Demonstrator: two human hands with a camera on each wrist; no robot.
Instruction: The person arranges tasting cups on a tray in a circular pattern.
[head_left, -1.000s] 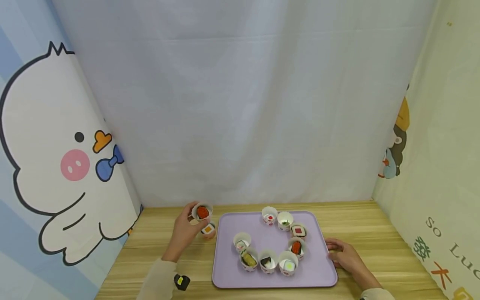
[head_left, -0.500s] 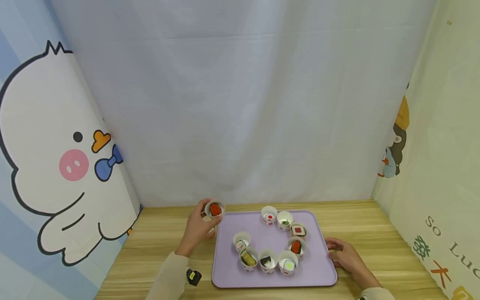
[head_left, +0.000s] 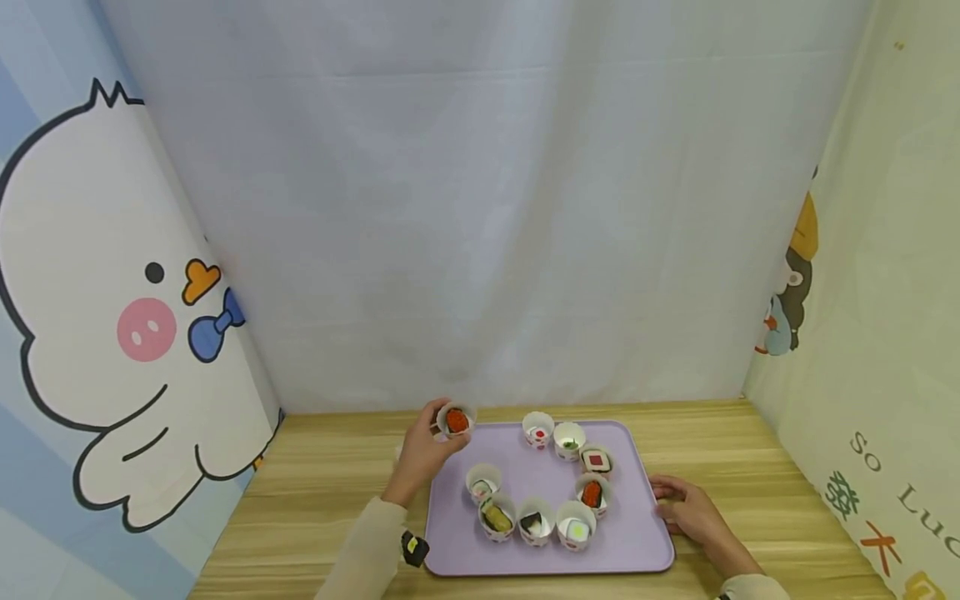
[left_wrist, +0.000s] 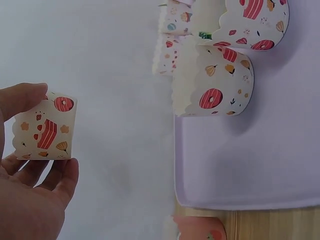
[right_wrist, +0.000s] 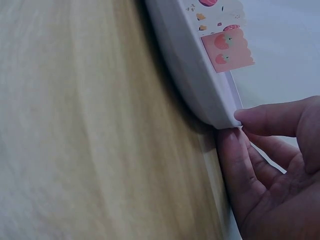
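Observation:
Between thumb and fingers, my left hand (head_left: pixel 422 457) holds a paper baking cup (left_wrist: pixel 46 127) with a cake and doughnut print. A piece of sushi topped with red roe (head_left: pixel 456 420) sits inside it. The cup is raised over the back left corner of a lilac tray (head_left: pixel 637 542). At the tray's right edge, my right hand (head_left: pixel 690 510) pinches the rim, thumb on top and fingers below, as the right wrist view shows. Several patterned cups stand on the tray, among them one with a yellow-green piece (head_left: pixel 497 518) and another red roe piece (head_left: pixel 592 495).
A pink cup (left_wrist: pixel 202 229) stands on the wooden table (head_left: pixel 300 500) just left of the tray; in the head view my left hand mostly hides it. A pale curtain (head_left: pixel 480 250) hangs behind the table, with printed cloths on both sides.
My left hand has carried the roe cup rightwards, from above the table left of the tray to above the tray's back left corner. My right hand stays at the tray's edge.

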